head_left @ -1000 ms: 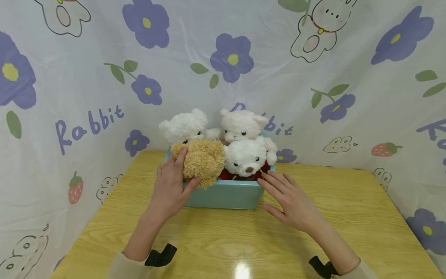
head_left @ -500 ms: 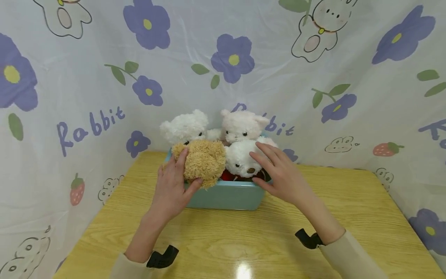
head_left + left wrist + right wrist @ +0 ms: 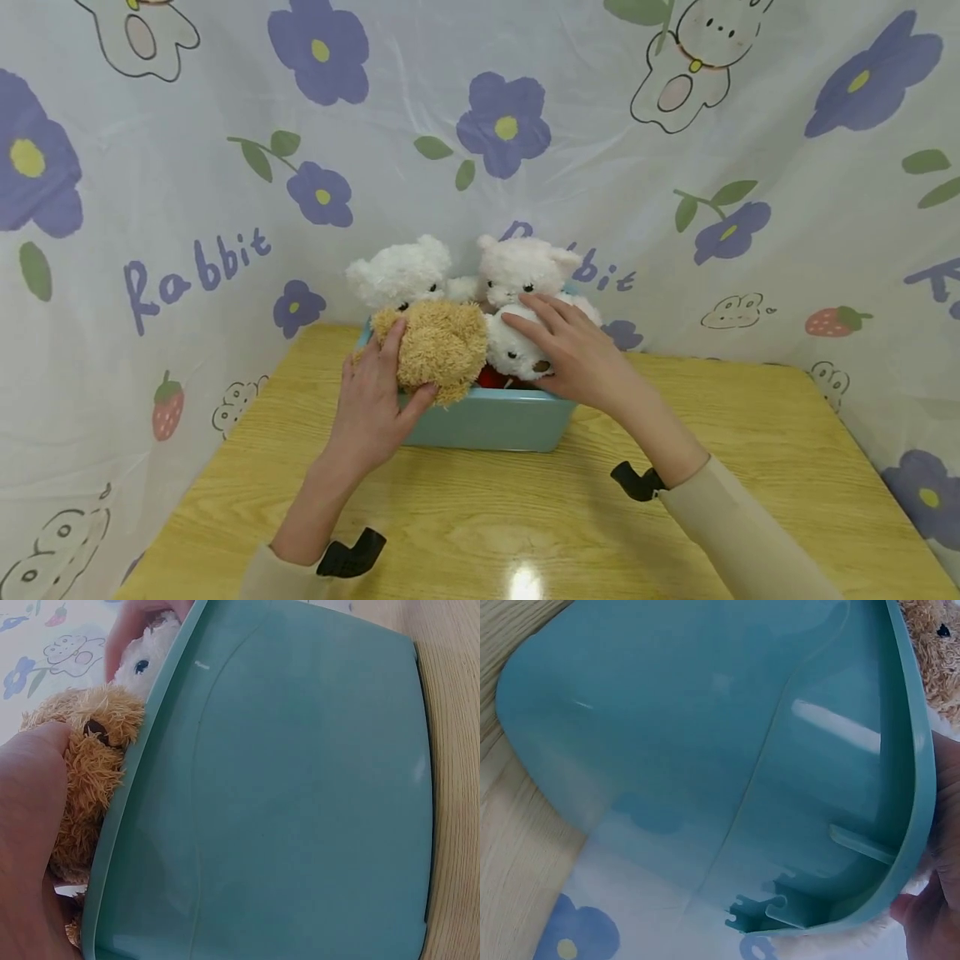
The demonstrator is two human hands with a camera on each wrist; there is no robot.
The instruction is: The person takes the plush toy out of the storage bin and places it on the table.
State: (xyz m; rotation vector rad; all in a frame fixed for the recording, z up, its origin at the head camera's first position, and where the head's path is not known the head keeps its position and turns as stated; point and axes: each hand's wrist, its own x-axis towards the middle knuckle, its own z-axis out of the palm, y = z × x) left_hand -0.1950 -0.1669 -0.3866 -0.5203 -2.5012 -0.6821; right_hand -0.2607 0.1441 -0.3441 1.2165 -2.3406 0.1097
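Observation:
Soft toys fill a blue-green plastic bin (image 3: 487, 421). At its front left is a tan shaggy teddy bear (image 3: 438, 346), face tipped down. My left hand (image 3: 367, 396) grips this bear's left side, thumb at the front near its nose (image 3: 96, 731). Beside it sits a white teddy bear (image 3: 510, 346) with a brown nose and something red below its chin. My right hand (image 3: 573, 346) holds that bear's head, fingers over the top and thumb low by the chin, hiding its right side. In the right wrist view my right hand (image 3: 937, 847) is partly cut off behind the bin's rim.
Behind these two, a white plush bear (image 3: 401, 271) and a pale pink plush toy (image 3: 525, 267) stand in the bin's back. The bin rests on a wood-grain table (image 3: 465, 517). A flowered cloth (image 3: 405, 100) hangs close behind.
My right hand has moved up and left from the bin's front right corner onto the white teddy bear's head. My left hand has stayed on the tan bear.

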